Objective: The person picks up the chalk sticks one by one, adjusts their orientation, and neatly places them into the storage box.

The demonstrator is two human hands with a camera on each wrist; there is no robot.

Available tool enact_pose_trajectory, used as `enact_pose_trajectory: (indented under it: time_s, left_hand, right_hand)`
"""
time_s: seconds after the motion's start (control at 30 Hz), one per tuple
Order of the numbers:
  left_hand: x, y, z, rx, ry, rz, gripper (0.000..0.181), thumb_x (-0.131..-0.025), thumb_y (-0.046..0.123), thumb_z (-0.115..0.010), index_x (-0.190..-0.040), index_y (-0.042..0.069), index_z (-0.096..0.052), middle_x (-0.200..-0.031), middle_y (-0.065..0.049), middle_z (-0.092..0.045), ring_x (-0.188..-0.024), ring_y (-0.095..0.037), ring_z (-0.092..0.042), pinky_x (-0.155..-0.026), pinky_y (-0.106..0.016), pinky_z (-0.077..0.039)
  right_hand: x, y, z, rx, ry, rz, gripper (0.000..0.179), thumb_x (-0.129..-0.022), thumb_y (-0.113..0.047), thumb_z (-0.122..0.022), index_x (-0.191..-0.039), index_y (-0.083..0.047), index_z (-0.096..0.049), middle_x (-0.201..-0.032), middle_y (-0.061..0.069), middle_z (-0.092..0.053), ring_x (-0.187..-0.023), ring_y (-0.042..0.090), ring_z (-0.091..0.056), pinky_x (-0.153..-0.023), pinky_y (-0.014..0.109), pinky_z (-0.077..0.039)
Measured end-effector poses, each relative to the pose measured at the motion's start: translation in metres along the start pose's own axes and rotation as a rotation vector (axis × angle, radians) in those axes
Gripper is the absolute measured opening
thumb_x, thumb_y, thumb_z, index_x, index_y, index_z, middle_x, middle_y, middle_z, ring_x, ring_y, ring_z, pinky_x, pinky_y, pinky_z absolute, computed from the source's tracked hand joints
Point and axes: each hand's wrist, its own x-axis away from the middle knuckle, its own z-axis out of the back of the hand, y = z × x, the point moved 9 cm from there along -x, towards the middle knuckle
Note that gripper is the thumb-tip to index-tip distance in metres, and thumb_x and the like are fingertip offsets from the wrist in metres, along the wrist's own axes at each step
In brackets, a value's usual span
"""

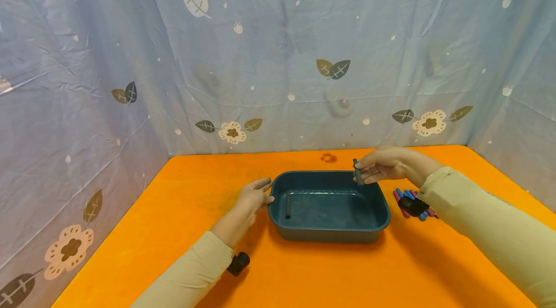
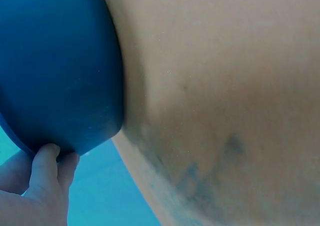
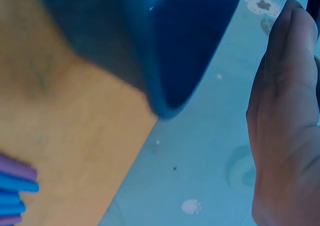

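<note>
A dark teal rectangular basin [image 1: 330,235] with rounded corners stands on the orange table. My left hand [image 1: 251,198] is at its left end, with the fingertips against the rim. In the left wrist view, fingers [image 2: 44,173] touch the outer wall of the basin [image 2: 60,70] just under the edge. Over the far right corner of the basin, my right hand [image 1: 388,164] pinches a short dark stick [image 1: 358,173] between thumb and fingers. Another dark stick [image 1: 288,204] lies inside the basin near its left wall.
To the right of the basin, partly hidden by my right wrist and its black camera [image 1: 412,205], lies a pile of pink and blue sticks [image 1: 399,197]. A patterned curtain [image 1: 282,57] hangs behind the table and along both sides. A reddish stain [image 1: 328,158] marks the table's far edge.
</note>
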Motion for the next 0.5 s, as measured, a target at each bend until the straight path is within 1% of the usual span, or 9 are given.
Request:
enact_pose_trajectory:
  time_s: [0.13, 0.3, 0.4, 0.5]
  left_hand:
    - [0.001, 0.0, 0.001, -0.007, 0.006, -0.001, 0.055, -0.092, -0.015, -0.052, -0.145, -0.002, -0.042, -0.147, -0.021, -0.042, -0.117, -0.034, -0.056, -0.077, -0.029, -0.052]
    - [0.001, 0.001, 0.001, -0.017, 0.011, -0.004, 0.055, -0.092, -0.014, -0.053, -0.145, -0.001, -0.043, -0.147, -0.02, -0.043, -0.112, -0.033, -0.059, -0.073, -0.026, -0.051]
    - [0.001, 0.001, 0.001, -0.014, 0.011, -0.008, 0.056, -0.092, -0.015, -0.053, -0.145, -0.001, -0.043, -0.146, -0.02, -0.044, -0.111, -0.034, -0.059, -0.073, -0.026, -0.051]
    - [0.001, 0.0, 0.002, -0.01, 0.01, -0.009, 0.056, -0.092, -0.015, -0.052, -0.145, -0.002, -0.042, -0.147, -0.021, -0.043, -0.115, -0.035, -0.057, -0.075, -0.028, -0.051]
  right_hand:
    - [-0.007, -0.003, -0.009, 0.005, -0.016, -0.002, 0.014, -0.101, -0.007, -0.048, -0.105, 0.001, -0.059, -0.092, 0.008, -0.071, -0.081, 0.015, -0.069, -0.082, 0.028, -0.054]
    - [-0.015, -0.003, -0.016, 0.028, -0.025, 0.003, 0.019, -0.101, -0.007, -0.049, -0.114, 0.006, -0.054, -0.095, 0.009, -0.069, -0.083, 0.015, -0.068, -0.082, 0.028, -0.054]
    - [-0.019, -0.003, -0.021, 0.035, -0.024, -0.002, 0.019, -0.101, -0.008, -0.049, -0.113, 0.006, -0.053, -0.095, 0.009, -0.069, -0.084, 0.016, -0.068, -0.082, 0.028, -0.054]
    - [-0.024, -0.004, -0.027, 0.037, -0.023, -0.009, 0.018, -0.101, -0.008, -0.05, -0.111, 0.005, -0.055, -0.094, 0.008, -0.07, -0.084, 0.016, -0.068, -0.083, 0.028, -0.054]
